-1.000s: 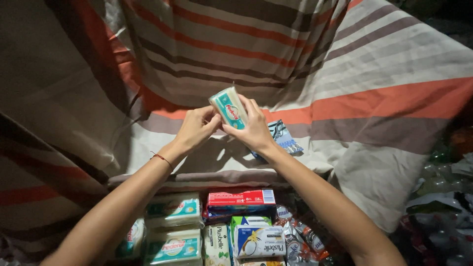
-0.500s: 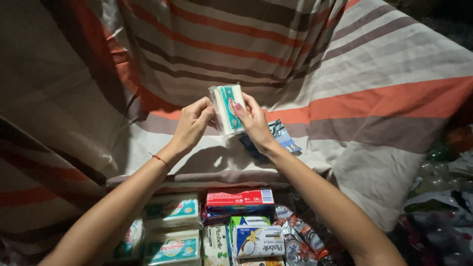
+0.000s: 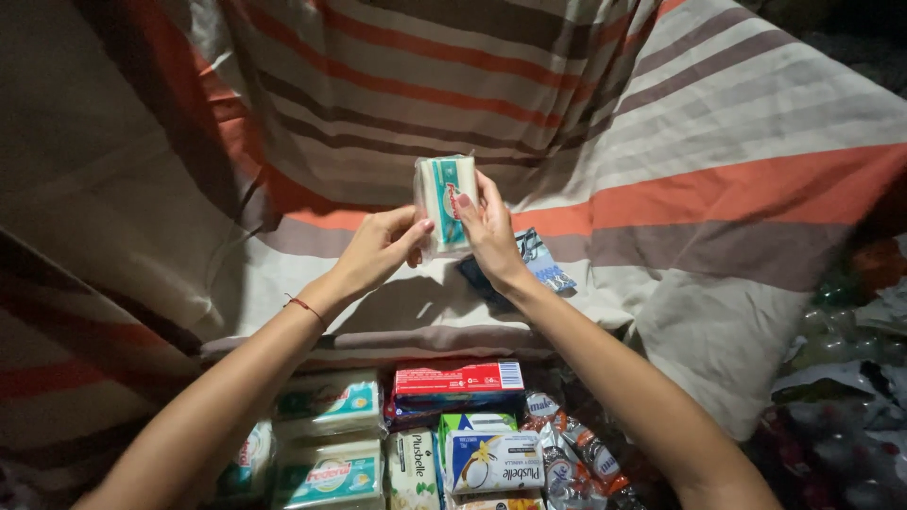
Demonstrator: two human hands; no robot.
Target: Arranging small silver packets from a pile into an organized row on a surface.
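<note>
Both my hands hold up a small white and teal wrapped packet (image 3: 445,200), standing upright above a striped cloth (image 3: 661,170). My left hand (image 3: 380,247) grips its lower left edge with thumb and fingers. Against its right side, my right hand (image 3: 487,229) pinches it with fingertips on the front. A thin red string circles my left wrist. A dark blue packet (image 3: 539,263) lies flat on the cloth just behind my right wrist.
Below my arms sits a pile of packaged goods: a red flat box (image 3: 458,379), several white and teal packets (image 3: 326,401), a white and blue pack (image 3: 496,461) and small sachets (image 3: 567,449). Crumpled plastic (image 3: 841,416) lies in the dark at right.
The packet has turned from tilted to upright and risen slightly. Both hands have shifted their grip, the left moving lower on it.
</note>
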